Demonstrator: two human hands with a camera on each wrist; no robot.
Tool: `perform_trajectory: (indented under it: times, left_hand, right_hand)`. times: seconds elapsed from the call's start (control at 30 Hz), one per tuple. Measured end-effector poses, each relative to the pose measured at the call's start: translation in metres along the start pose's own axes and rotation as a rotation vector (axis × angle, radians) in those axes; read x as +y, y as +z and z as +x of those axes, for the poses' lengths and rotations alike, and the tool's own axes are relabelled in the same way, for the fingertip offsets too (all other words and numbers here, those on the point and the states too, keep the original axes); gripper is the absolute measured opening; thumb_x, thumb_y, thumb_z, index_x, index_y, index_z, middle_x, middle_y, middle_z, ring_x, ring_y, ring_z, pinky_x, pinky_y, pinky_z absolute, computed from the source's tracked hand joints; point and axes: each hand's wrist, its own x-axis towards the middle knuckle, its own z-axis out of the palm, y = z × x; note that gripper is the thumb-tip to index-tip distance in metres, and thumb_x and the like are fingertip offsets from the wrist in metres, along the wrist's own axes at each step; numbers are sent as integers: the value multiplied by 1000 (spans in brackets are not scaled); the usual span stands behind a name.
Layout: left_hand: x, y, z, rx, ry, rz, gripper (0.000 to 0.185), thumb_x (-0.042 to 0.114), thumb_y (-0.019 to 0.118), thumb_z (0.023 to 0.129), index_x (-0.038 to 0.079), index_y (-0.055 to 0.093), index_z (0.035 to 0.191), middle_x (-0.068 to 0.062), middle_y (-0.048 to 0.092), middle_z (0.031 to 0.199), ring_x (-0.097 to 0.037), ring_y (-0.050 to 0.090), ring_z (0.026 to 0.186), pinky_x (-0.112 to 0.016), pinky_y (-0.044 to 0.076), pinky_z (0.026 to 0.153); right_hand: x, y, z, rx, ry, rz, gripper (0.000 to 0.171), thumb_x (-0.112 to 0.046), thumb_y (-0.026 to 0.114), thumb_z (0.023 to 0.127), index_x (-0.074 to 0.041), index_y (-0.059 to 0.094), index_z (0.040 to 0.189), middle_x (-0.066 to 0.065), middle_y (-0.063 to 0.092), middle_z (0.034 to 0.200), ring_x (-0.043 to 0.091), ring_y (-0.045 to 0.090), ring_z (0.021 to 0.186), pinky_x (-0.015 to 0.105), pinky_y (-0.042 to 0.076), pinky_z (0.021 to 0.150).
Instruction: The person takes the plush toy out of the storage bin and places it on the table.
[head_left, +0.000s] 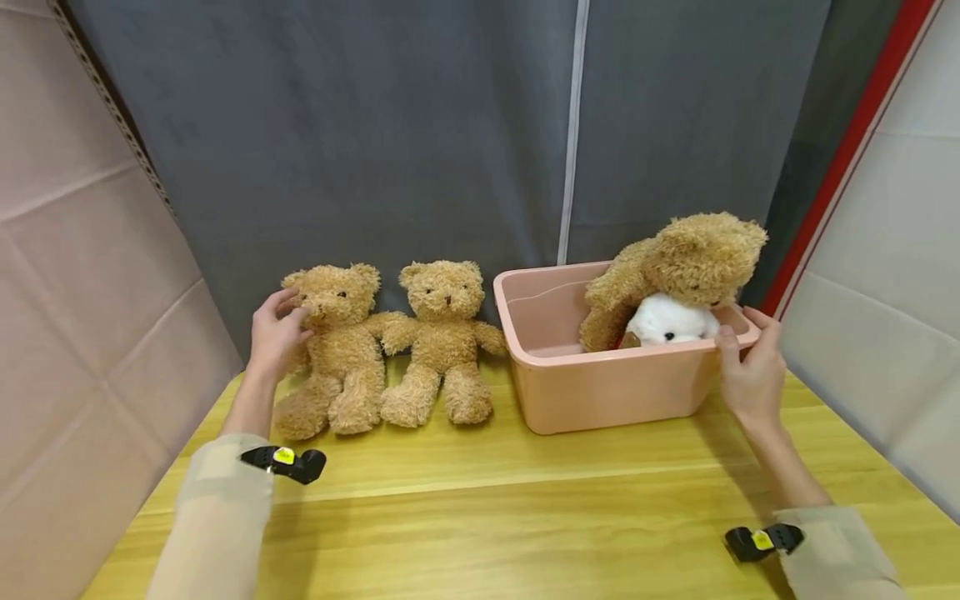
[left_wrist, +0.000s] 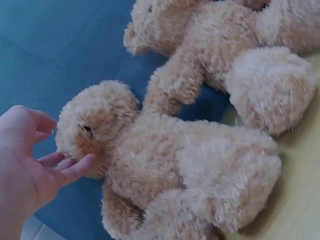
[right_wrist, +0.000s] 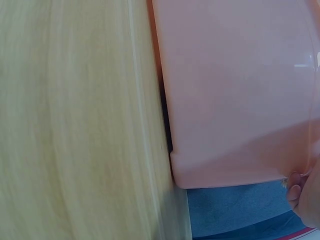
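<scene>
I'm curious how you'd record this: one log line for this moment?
left hand: touching leftmost teddy bear's head | right hand: holding pink tub rim | tub: brown bear, white toy

Two teddy bears [head_left: 341, 350] [head_left: 442, 337] sit side by side on the table [head_left: 480, 500] left of the bin [head_left: 600, 383], which holds a third bear [head_left: 690, 262] over a plush dog [head_left: 667, 321], curtain [head_left: 420, 125] behind.
</scene>
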Motion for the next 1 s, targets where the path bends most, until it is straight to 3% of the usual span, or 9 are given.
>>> perform_trajectory:
  times: [0.13,0.3,0.4,0.57,0.8,1.0]
  left_hand:
    - [11,1,2,-4,37,-85,51,13,43,107,7,35,157,-21,28,158,-38,34,142,-49,44,107]
    - [34,14,-5,-36,154,-108,45,8,45,106,2,44,150,-22,37,151,-36,41,136,-47,45,106]
    - [49,26,-11,-70,231,-127,40,8,48,105,0,50,145,-14,48,141,-29,48,128,-41,48,103]
    - [78,54,-20,-157,351,-185,36,6,52,104,-4,54,139,-1,56,125,-14,55,114,-31,53,94]
    - [105,98,-39,-258,423,-239,38,-2,51,101,-5,52,139,-15,56,135,-22,56,121,-38,52,99]
    - [119,141,-58,-323,495,-267,39,-3,55,98,-4,54,137,-18,57,134,-27,56,123,-41,52,97]
  right_hand:
    - [1,0,0,3,4,-3,55,-30,52,97,2,47,141,31,63,114,-1,43,83,24,33,72]
    - [2,0,-1,0,14,-7,55,-31,53,98,3,46,141,30,62,120,3,45,87,19,32,73]
    - [1,0,-1,-3,15,-2,55,-31,54,98,3,46,141,29,61,123,2,44,87,18,31,74]
    - [1,0,-1,4,9,20,56,-30,54,98,3,46,142,29,61,127,-4,44,90,15,31,75]
    - [1,0,-1,0,9,14,57,-32,53,98,4,45,142,29,60,128,-3,43,90,16,31,75]
    - [1,1,-1,-3,17,8,57,-32,53,98,3,45,142,28,60,129,6,48,92,16,31,75]
